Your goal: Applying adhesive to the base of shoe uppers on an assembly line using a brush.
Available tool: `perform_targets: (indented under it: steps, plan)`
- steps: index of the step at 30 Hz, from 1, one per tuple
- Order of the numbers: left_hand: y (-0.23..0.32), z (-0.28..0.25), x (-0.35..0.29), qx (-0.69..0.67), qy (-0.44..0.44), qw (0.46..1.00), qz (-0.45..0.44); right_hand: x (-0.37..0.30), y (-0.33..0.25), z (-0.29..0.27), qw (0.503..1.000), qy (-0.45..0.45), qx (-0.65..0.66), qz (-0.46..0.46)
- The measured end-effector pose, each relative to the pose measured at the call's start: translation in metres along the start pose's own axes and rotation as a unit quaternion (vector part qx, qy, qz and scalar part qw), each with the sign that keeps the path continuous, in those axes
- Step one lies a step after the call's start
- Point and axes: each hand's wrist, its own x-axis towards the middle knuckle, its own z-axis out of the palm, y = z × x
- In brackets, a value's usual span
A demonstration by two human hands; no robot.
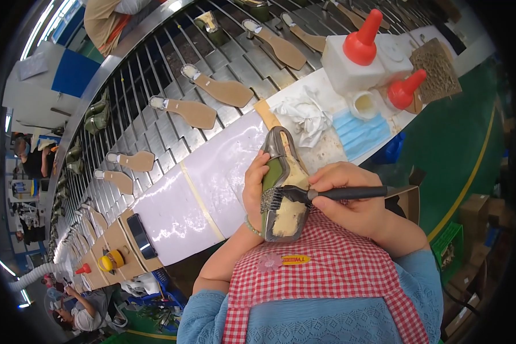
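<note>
My left hand (255,192) is wrapped round the side of a green shoe upper on a last (288,221), held sole side up in front of my chest. Its bottom shows a cream-coloured face edged by dark folded material. Between the thumb and fingers of my right hand (347,198) is a black-handled brush (355,193). The dark bristles lie across the shoe's bottom, near the edge on my left hand's side. Beyond the shoe's far end are a crumpled white tissue (307,117) and a blue face mask (361,135).
A white plastic bottle (350,69) with a red nozzle, a second red nozzle (406,90) and a small cup (364,106) stand right. A conveyor of metal slats (172,137) carries several tan soles (192,113). A phone (141,235) and yellow tape roll (110,261) lie left.
</note>
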Motion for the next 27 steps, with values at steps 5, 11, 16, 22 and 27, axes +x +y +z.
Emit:
perform_targets:
  steps: [5,11,16,22,27]
  plan:
    - [-0.008,-0.005,-0.008,-0.038,-0.012,0.996,-0.074,-0.003,-0.003,0.006,0.998,-0.051,0.037,-0.022]
    - [-0.006,-0.008,-0.006,-0.008,-0.009,0.999,-0.041,0.000,0.001,0.003,0.995,0.013,-0.071,-0.067]
    - [0.001,-0.018,0.005,0.051,-0.031,0.998,0.007,0.001,-0.012,0.008,0.992,-0.058,-0.063,-0.088]
    - [0.018,-0.065,0.051,-0.256,-0.158,0.917,-0.262,0.005,-0.005,-0.003,0.945,0.094,0.308,0.061]
    - [0.003,-0.074,0.039,-0.421,-0.202,0.832,-0.300,0.014,-0.010,-0.002,0.865,0.084,0.468,0.163]
